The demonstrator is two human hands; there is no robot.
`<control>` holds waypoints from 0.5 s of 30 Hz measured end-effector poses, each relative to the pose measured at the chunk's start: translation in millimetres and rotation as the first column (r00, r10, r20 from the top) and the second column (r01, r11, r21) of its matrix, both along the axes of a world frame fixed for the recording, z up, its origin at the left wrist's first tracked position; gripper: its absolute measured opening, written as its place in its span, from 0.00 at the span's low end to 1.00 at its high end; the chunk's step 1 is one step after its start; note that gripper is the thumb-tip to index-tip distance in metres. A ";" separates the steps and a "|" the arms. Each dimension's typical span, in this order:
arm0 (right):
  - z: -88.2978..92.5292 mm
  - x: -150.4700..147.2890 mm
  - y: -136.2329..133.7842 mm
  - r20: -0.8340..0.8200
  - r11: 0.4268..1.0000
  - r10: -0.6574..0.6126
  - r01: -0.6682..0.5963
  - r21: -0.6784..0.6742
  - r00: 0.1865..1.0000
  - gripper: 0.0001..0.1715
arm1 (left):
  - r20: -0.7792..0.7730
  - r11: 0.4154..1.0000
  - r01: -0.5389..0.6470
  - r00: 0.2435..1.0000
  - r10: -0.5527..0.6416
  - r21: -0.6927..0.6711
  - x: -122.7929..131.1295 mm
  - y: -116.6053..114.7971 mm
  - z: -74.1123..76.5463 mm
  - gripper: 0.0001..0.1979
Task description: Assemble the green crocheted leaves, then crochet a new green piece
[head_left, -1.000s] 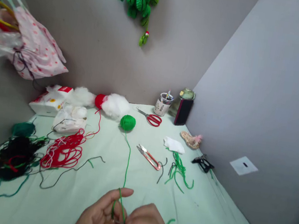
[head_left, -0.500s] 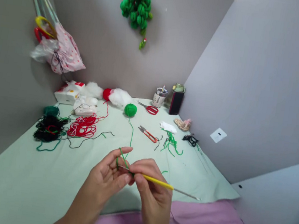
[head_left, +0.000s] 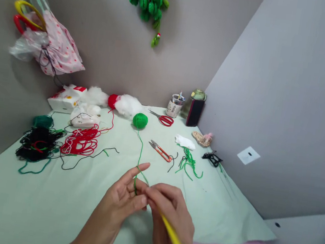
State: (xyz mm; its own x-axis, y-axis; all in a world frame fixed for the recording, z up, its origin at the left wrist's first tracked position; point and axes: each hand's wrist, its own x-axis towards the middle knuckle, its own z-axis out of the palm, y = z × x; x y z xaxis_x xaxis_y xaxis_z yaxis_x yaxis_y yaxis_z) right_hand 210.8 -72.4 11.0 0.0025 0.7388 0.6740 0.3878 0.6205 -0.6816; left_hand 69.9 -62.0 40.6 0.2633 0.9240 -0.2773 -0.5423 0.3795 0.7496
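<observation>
My right hand is closed around a yellow-handled crochet hook, whose handle slants down toward me; its tip is hidden at my fingers. My left hand has green yarn looped over its raised index finger, and its thumb pinches close against the right fingertips. Whatever crocheted piece lies in that pinch is hidden by the fingers. The strand runs back across the table to a green yarn ball.
Orange thread snips and red-handled scissors lie beyond my hands, with green yarn scraps to the right. Tangled red yarn and black yarn lie left. A pen cup stands at the back.
The hook's handle has swung from pointing right to pointing down toward me as my right hand turned. Both hands sit slightly lower and farther right in view, and the camera view has shifted.
</observation>
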 end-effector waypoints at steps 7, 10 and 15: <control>-2.1 8.4 6.7 -0.269 0.993 0.059 -0.085 -0.086 0.961 0.15 | 0.161 0.990 0.072 0.986 -0.052 -0.124 -1.0 13.7 -11.7 0.20; 2.2 15.8 13.1 -0.470 0.964 0.116 -0.213 -0.160 0.875 0.13 | 0.132 0.994 0.048 0.991 -0.036 -0.095 -1.4 16.0 -11.3 0.18; -2.2 13.4 13.9 -0.406 0.962 0.119 -0.207 -0.180 0.906 0.11 | -0.020 0.998 0.048 0.999 -0.048 0.035 6.6 11.4 -10.5 0.23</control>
State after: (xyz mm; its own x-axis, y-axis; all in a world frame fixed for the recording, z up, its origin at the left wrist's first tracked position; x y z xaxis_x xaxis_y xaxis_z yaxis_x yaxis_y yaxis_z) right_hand 224.3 -58.5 8.8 0.0980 0.8772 0.4701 -0.0286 0.4747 -0.8797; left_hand 76.5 -50.6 30.0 0.3026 0.9196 -0.2505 -0.5095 0.3782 0.7729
